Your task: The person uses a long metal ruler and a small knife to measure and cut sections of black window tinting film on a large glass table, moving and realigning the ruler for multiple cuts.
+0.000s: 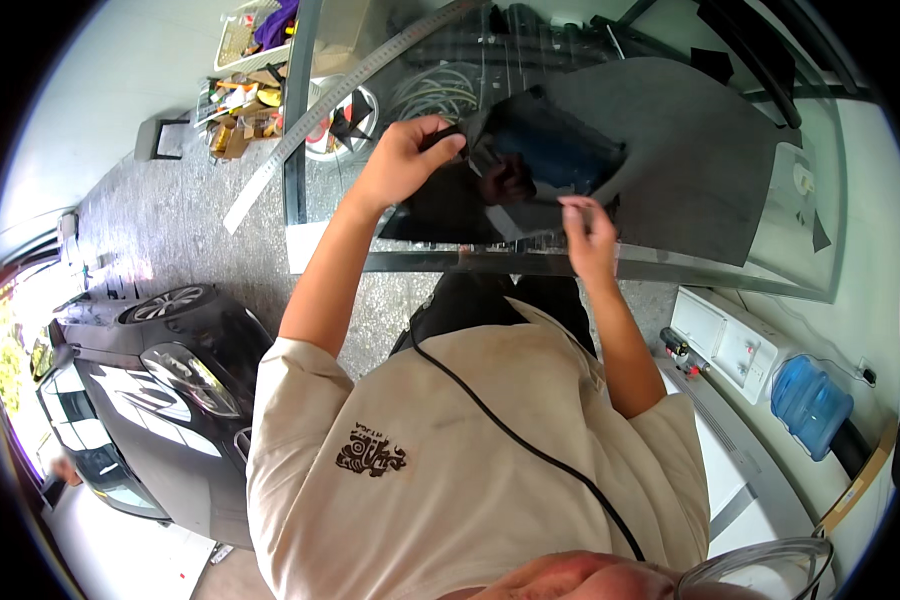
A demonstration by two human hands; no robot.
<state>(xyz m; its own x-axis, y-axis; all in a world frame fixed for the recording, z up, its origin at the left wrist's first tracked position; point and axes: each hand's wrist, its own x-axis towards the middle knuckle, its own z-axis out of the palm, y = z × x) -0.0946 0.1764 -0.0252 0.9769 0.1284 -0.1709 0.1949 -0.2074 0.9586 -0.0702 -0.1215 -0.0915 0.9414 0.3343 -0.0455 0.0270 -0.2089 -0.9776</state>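
Note:
My left hand point(407, 159) pinches the upper left edge of a glossy black film sheet point(450, 199), thumb against fingers. My right hand point(589, 234) is at the lower right edge of this sheet, with thumb and forefinger close together; whether they grip the film is unclear. The sheet is bent and mirrors a hand and some blue. Under and beside it, a large matte dark sheet point(690, 165) with a curved outline lies on a glass tabletop point(795, 247). A long metal ruler point(337, 94) lies slantwise across the glass, its end sticking out past the left edge.
Hose coils point(439, 90) and a white bucket point(375, 120) show through the glass. Small film scraps point(820, 231) lie at the right. Boxes of supplies point(244, 112) and a basket point(229, 45) stand left. Behind are a dark car point(187, 442), a white cabinet point(727, 337) and a blue water bottle point(810, 405).

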